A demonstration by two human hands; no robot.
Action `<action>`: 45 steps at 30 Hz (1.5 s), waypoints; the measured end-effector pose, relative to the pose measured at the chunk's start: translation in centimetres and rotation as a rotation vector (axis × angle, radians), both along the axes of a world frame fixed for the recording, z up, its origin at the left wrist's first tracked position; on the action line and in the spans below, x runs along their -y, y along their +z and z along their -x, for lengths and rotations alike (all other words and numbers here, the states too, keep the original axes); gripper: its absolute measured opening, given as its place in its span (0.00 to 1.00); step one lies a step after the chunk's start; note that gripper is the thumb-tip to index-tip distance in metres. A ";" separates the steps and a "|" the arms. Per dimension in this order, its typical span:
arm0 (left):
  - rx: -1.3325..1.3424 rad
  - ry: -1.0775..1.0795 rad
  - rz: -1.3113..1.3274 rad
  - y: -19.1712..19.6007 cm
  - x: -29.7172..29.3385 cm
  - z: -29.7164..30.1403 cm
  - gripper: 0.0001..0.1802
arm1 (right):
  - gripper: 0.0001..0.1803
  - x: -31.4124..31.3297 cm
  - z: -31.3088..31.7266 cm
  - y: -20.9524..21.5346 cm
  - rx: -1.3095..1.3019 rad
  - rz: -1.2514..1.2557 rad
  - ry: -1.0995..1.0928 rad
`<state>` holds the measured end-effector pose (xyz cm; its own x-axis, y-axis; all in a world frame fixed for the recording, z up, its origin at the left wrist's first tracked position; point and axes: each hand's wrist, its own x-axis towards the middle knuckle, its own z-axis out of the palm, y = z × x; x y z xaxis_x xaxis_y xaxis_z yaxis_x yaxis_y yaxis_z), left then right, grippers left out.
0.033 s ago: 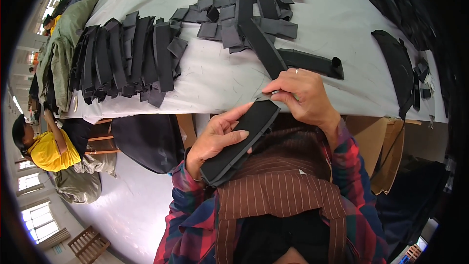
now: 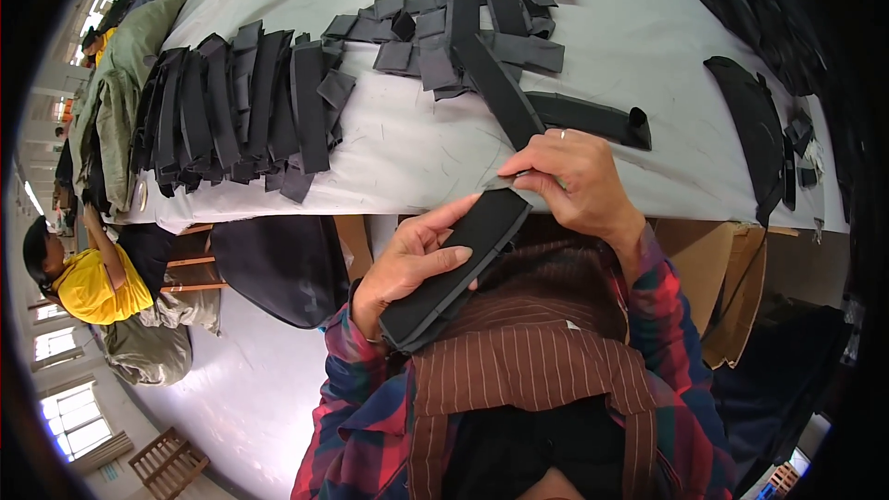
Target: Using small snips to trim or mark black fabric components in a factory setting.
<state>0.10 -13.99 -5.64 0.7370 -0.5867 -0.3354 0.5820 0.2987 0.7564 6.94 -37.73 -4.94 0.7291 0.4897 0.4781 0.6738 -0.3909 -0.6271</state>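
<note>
A folded black fabric strip [image 2: 457, 270] slants over my lap, just off the near edge of the table. My left hand [image 2: 412, 262] grips it from the left side, thumb lying across its upper face and fingers beneath. At the strip's far end my right hand [image 2: 576, 182] is closed in a pinch, with a ring on one finger. Something small and dark shows between its thumb and forefinger, too hidden to name. Beyond my right hand, more black strips [image 2: 497, 88] lie crossed on the table, one of them reaching close to the knuckles.
A row of black strips [image 2: 218, 120] is stacked on the white-covered table [image 2: 389, 148] at left. Black curved pieces [image 2: 748, 130] and dark fabric [image 2: 759, 9] lie at right. A cardboard box [image 2: 736, 287] stands below the table. At far left is a person in yellow [image 2: 97, 282].
</note>
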 end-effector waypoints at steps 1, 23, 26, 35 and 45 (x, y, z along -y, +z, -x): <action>0.003 -0.023 -0.025 0.0 0.0 0.0 0.33 | 0.10 0.2 0.0 -0.1 0.029 0.033 0.006; 0.229 0.442 -0.264 -1.6 3.6 -1.2 0.22 | 0.20 -2.4 2.6 -0.6 0.088 -0.177 -0.086; 0.152 0.553 -0.159 -2.1 3.2 -1.8 0.14 | 0.24 -3.7 3.5 -1.2 0.186 -0.123 -0.061; 0.029 0.457 -0.008 -1.5 2.1 -1.5 0.18 | 0.23 -3.8 3.3 -2.1 0.169 -0.163 -0.098; 0.050 0.524 -0.034 -2.1 2.6 -1.2 0.19 | 0.15 -4.3 3.9 -2.0 0.121 -0.028 -0.090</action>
<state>1.30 -16.62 -7.69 0.9441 -0.1247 -0.3052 0.3245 0.5148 0.7935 3.09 -33.45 -6.94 0.7057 0.4098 0.5779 0.7080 -0.4367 -0.5550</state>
